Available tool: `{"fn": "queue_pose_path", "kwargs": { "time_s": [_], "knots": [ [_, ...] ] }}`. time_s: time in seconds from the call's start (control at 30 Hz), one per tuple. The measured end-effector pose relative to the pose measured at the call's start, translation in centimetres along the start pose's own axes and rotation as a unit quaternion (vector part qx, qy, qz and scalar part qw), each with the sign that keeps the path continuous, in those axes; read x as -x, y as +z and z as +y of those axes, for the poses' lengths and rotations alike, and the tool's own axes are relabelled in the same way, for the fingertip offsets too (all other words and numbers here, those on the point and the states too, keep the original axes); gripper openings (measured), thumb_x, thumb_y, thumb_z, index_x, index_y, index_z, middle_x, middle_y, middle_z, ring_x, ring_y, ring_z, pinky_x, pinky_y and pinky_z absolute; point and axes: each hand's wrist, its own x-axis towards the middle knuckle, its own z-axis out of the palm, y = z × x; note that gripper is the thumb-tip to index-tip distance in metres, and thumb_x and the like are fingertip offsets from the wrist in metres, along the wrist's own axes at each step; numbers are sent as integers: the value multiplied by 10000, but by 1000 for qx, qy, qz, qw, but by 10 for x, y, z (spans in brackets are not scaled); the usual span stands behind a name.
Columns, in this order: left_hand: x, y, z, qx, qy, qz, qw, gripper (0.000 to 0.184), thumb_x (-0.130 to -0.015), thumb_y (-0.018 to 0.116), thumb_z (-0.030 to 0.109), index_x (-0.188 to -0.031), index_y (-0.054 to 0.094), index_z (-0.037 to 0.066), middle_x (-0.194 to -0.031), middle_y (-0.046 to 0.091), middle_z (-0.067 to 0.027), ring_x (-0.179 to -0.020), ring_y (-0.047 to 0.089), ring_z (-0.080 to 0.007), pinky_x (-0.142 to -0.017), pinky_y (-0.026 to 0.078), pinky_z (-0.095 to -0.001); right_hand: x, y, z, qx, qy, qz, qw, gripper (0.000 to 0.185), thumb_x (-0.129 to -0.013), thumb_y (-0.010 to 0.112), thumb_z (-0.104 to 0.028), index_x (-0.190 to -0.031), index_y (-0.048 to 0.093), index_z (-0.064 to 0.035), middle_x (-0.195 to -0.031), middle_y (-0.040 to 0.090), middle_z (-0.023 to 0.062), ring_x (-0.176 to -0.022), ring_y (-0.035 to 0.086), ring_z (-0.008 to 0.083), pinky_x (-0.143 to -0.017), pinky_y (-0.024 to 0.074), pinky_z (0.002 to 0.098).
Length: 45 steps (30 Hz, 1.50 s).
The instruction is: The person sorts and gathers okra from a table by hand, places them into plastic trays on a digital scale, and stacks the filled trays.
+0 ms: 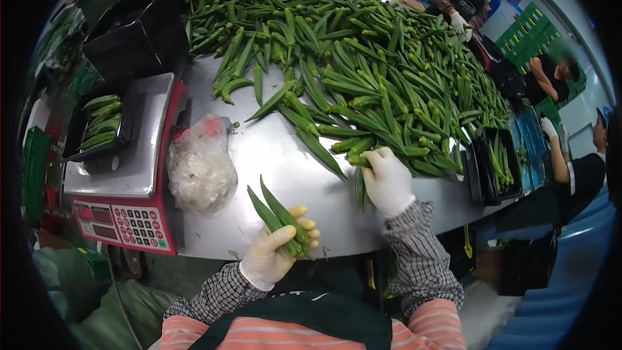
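Observation:
My left hand (267, 260), in a pale glove, is closed around a few green okra pods (267, 207), their tips pointing up and away from me. At the near edge of a large okra pile (389, 71), my gloved right hand (391, 188) has thumb and fingers pinched on an okra pod (358, 158). Another pod (360, 189) shows beside those fingers, partly hidden by them. The pile spreads over a shiny metal table (253, 155).
Left stands a red scale (123, 228) bearing a black tray (126, 139) with several okra pods. A crumpled plastic bag (202, 167) lies beside it. Behind is a black bin (133, 32). Another black tray (478, 172) with okra sits right. Co-workers (580, 175) stand along the right side.

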Motion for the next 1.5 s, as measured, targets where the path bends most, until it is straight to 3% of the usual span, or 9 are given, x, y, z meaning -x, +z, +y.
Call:
{"fn": "queue_pose_path", "kwargs": {
  "time_s": [0.27, 0.5, 0.63, 0.97, 1.13, 1.2, 1.27, 1.33, 1.5],
  "knots": [
    [-4, 7, 0, 75, -68, -38, 994, 383, -870, 568, 101, -1226, 456, 15, -1052, 598, -123, -1014, 574, -251, -884, 477, -402, 11, -18, -99, -122, -307, -63, 942, 503, -601, 632, -31, -1097, 550, -55, -909, 595, 122, -749, 601, 292, -620, 489, 378],
    [2, -8, 13, 83, -21, -35, 996, 382, -855, 558, 91, -1218, 469, 17, -1084, 592, -138, -1036, 570, -281, -890, 472, -414, -32, 33, -45, 75, -4, -106, 992, 276, -779, 573, -92, -1050, 576, -42, -900, 589, 133, -763, 583, 321, -652, 483, 396],
    [7, -7, 25, 62, 3, 8, 998, 419, -846, 556, 142, -1234, 468, 11, -1134, 579, -162, -1077, 548, -306, -891, 454, -430, -17, 13, -33, -109, -81, -28, 990, 207, -739, 595, -72, -946, 606, -67, -870, 603, 83, -789, 580, 301, -686, 478, 381],
    [-4, 5, 33, 87, -102, -84, 987, 447, -866, 538, 154, -1269, 410, 10, -1208, 522, -152, -1101, 543, -270, -899, 477, -428, -24, -19, -99, -86, -365, -41, 926, 368, -606, 637, -71, -970, 585, -75, -943, 571, 90, -859, 554, 281, -766, 434, 377],
    [6, 8, 46, 24, 5, -3, 1000, 390, -837, 578, 106, -1192, 477, -19, -1067, 587, -138, -996, 585, -239, -869, 482, -381, -27, -6, -114, -187, -232, 16, 954, 419, -704, 635, 4, -1114, 551, -2, -1048, 583, 148, -906, 582, 313, -789, 471, 367],
    [4, 4, 53, -2, 77, 13, 997, 427, -829, 582, 81, -1226, 454, -9, -1097, 577, -130, -1008, 581, -242, -913, 457, -388, -18, -16, -122, -328, -99, -131, 930, 505, -708, 670, -19, -1187, 512, -4, -1120, 570, 155, -991, 576, 280, -818, 471, 349],
    [3, 8, 65, -34, 120, 19, 992, 422, -841, 588, 99, -1225, 453, -11, -1116, 565, -117, -1036, 557, -215, -929, 433, -357, -16, -15, -140, -345, -128, -221, 903, 660, -710, 740, -139, -1261, 423, 37, -1127, 557, 184, -1037, 550, 338, -864, 456, 379],
    [1, 12, 64, -64, 157, 69, 983, 425, -846, 600, 135, -1218, 456, -11, -1122, 555, -108, -1044, 536, -198, -926, 418, -337, -8, 13, -152, -306, -223, -149, 914, 900, -684, 759, -156, -1381, 222, 34, -1243, 447, 248, -1092, 500, 381, -904, 428, 412],
    [15, 23, 75, -129, 206, 56, 968, 577, -835, 643, 278, -1282, 408, -1, -1183, 502, -89, -1077, 477, -173, -928, 375, -308, -24, 23, -165, -346, -185, -170, 904, 878, -685, 716, -96, -1396, 212, 7, -1171, 464, 223, -1077, 506, 353, -898, 431, 372]
  ]
}}
